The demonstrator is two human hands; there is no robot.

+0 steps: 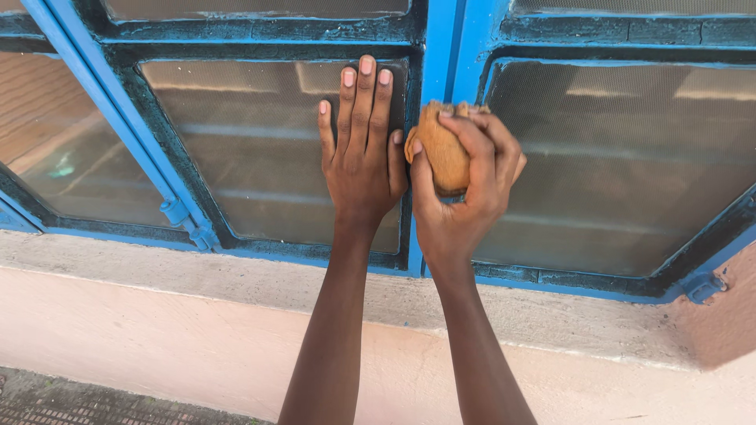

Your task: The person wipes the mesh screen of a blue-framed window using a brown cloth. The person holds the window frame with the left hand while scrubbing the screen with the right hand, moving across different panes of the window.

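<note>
Both hands are up at the blue window frame (441, 47); the left hand (362, 157) lies flat and empty, fingers spread on the mesh pane (236, 157) just left of the centre bar; the right hand (465, 189) is curled around a brown sponge (442, 153), pressed against that bar; it looks light, soft and squashy, best gripped around its middle.

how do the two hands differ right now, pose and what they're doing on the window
The left hand lies flat and open, fingers straight, palm pressed on the glass pane; the right hand is curled into a grip. The left hand holds nothing; the right hand clutches a bunched brown cloth. The left hand rests fully on the pane; the right hand sits over the blue frame bar between panes. Both are bare and reach up from below the sill.
</note>
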